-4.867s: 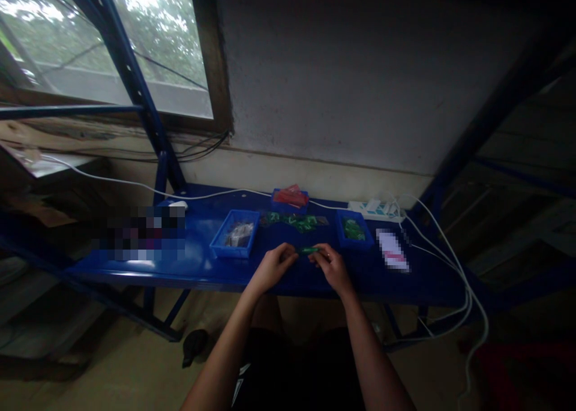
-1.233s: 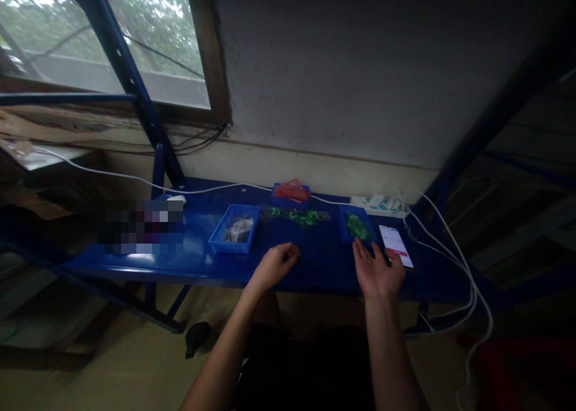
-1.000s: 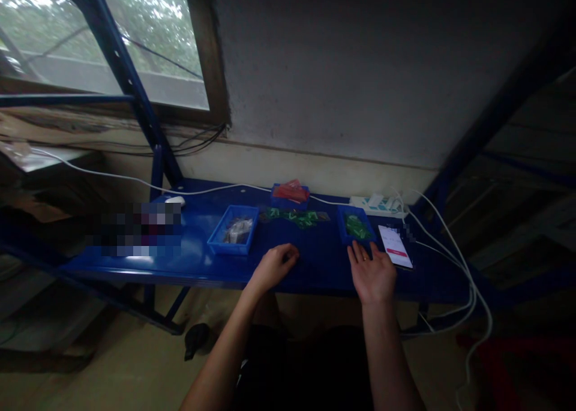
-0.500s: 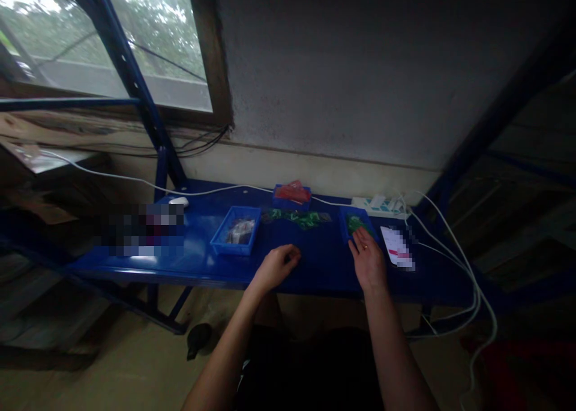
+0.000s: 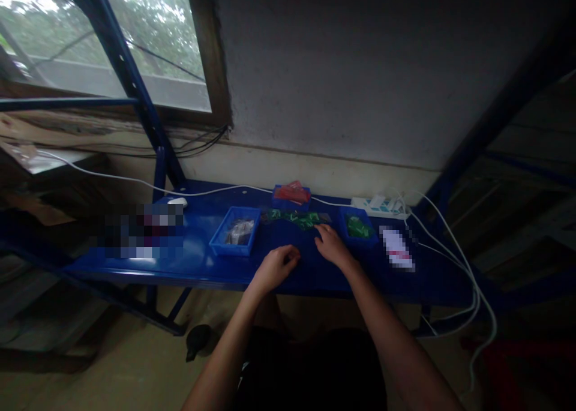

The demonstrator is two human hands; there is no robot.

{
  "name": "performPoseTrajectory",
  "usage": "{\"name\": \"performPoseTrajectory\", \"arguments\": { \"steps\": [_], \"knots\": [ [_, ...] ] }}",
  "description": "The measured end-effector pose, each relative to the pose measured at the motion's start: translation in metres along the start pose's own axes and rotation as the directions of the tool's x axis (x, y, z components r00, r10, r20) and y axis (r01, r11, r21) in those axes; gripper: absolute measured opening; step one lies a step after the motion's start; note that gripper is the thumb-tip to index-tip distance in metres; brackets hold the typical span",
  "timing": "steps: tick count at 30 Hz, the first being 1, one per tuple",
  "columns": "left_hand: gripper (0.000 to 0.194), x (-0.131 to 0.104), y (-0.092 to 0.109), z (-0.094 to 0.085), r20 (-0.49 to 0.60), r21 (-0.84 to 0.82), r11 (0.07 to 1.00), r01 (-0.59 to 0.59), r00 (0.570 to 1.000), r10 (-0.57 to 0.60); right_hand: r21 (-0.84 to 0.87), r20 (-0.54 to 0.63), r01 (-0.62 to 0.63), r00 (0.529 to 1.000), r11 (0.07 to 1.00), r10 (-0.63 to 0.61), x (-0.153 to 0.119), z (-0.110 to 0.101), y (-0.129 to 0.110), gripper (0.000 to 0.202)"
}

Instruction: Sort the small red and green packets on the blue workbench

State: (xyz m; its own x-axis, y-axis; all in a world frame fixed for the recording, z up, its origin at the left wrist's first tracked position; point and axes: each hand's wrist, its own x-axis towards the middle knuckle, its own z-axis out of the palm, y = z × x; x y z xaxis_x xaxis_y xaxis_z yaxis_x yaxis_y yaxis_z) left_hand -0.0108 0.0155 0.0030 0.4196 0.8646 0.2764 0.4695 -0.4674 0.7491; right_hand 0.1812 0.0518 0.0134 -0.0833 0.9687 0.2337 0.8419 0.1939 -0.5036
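Note:
My left hand rests near the front of the blue table with its fingers curled in; anything inside them is hidden. My right hand reaches in from the right, thumb apart from the fingers, with its fingertips at the near right end of a spread of small green packets. Whether it touches them I cannot tell. Right of that hand stands a blue tray holding green packets. To the left of my left hand, another blue tray contains clear and greyish packets.
A smaller blue bin with red packets stands at the back. A lit phone lies to the right, below a white power strip. White cables loop over the right side. At the back left lies a white mouse-like object.
My right hand has moved left from the right-hand tray of green packets to the green packets in the middle. My left hand has stayed in place.

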Motion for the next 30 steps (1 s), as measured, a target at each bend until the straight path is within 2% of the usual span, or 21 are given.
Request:
{"name": "performPoseTrajectory", "arguments": {
  "steps": [2, 5, 11, 15, 21, 25, 28, 30],
  "knots": [
    [0.014, 0.0, 0.0, 0.0, -0.002, -0.002, 1.0, 0.001, 1.0, -0.001, -0.211, 0.019, -0.047, 0.998, 0.976, 0.052, 0.011, 0.003, -0.002, 0.049],
    [0.014, 0.0, 0.001, -0.001, -0.006, 0.011, 1.0, 0.005, 1.0, -0.005, -0.373, 0.018, -0.071, 0.996, 0.925, 0.084, 0.023, 0.003, -0.003, 0.055],
    [0.014, 0.0, 0.001, -0.001, 0.001, 0.011, 1.0, -0.004, 1.0, 0.004, -0.468, 0.033, -0.111, 0.989, 0.877, 0.142, 0.037, -0.002, -0.002, 0.042],
    [0.015, -0.001, 0.0, 0.0, 0.003, 0.012, 1.0, 0.006, 1.0, -0.007, -0.532, 0.009, -0.094, 0.993, 0.841, 0.117, 0.036, -0.003, 0.0, 0.031],
    [0.015, 0.0, -0.001, 0.0, -0.002, 0.023, 1.0, 0.0, 1.0, 0.0, -0.59, -0.039, -0.05, 0.999, 0.806, 0.033, 0.025, -0.009, -0.006, 0.028],
    [0.015, 0.0, 0.001, 0.0, -0.007, 0.015, 1.0, 0.017, 1.0, -0.017, -0.463, -0.162, 0.008, 0.982, 0.887, -0.094, 0.01, -0.015, -0.013, 0.028],
    [0.022, 0.0, 0.0, 0.002, -0.031, -0.032, 0.998, 0.059, 0.998, -0.06, -0.135, -0.231, 0.122, 0.961, 0.983, -0.151, -0.008, -0.011, -0.018, 0.027],
    [0.033, 0.001, -0.002, 0.003, -0.048, -0.079, 0.994, 0.07, 0.996, -0.074, 0.125, -0.223, 0.173, 0.964, 0.977, -0.142, -0.021, -0.004, -0.02, 0.023]
  ]
}}
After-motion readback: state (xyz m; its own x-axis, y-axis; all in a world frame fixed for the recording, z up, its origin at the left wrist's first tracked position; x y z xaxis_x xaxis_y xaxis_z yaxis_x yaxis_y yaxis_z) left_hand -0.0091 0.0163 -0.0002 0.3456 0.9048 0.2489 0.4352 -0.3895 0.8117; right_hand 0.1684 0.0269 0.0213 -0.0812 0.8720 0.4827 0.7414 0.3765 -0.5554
